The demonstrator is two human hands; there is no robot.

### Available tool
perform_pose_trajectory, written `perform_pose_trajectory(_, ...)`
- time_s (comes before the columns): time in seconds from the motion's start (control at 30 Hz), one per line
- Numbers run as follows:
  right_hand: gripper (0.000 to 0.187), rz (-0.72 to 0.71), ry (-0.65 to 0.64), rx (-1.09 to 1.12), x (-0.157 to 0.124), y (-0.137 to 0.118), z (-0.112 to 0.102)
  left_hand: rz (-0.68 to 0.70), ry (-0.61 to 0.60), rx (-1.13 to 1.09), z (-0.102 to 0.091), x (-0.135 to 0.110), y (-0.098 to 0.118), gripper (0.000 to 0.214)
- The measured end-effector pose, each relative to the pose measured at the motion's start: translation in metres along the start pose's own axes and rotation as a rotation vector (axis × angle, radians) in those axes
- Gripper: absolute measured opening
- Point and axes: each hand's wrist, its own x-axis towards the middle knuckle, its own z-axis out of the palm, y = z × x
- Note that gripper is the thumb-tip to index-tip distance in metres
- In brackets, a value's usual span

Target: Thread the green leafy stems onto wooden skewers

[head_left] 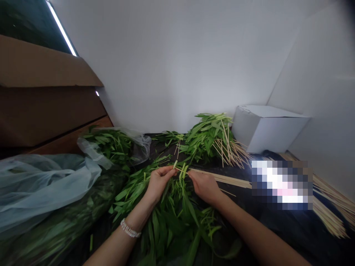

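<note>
Left hand (161, 181) pinching stem (175, 164); right hand (204, 185) holding stick (179, 169). Leaves (172, 229) drooping below hands. Pile (203, 138) lying beyond hands, box (273, 129) standing farther right. Bagged greens (112, 144) lying beyond left hand.

Dark surface (241, 199), leafy greens (199, 142), thin sticks (328, 216), white box (270, 129)

Left hand (162, 179) and right hand (204, 186) are facing each other, near but apart, left thumb (169, 174) pinching against forefinger, right fingers (193, 176) curling inward, bare forearms (253, 221) slanting up from below.
</note>
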Motion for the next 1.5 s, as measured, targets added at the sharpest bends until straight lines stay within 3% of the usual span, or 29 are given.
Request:
perform_pose_trajectory(0.37,0.028,-0.027,0.034,-0.031,-0.001,-0.003,-0.001,-0.151,0.004,-0.257,0.003,-0.001,0.005,0.030)
perform_pose_trajectory(1.1,0.026,-0.076,0.146,-0.044,0.000,-0.005,0.005,-0.173,-0.071,-0.140,0.008,-0.006,-0.005,0.031)
perform_pose_trajectory(1.27,0.029,0.089,0.375,-0.001,0.002,0.012,-0.007,-0.031,-0.205,0.093,0.013,-0.009,-0.005,0.032)
perform_pose_trajectory(1.37,0.031,0.221,0.502,0.028,0.004,0.024,-0.017,0.172,-0.338,0.362,0.019,-0.017,-0.003,0.024)
perform_pose_trajectory(1.5,0.031,0.307,0.529,0.056,0.005,0.032,-0.024,0.474,-0.607,0.749,0.026,-0.034,-0.001,0.017)
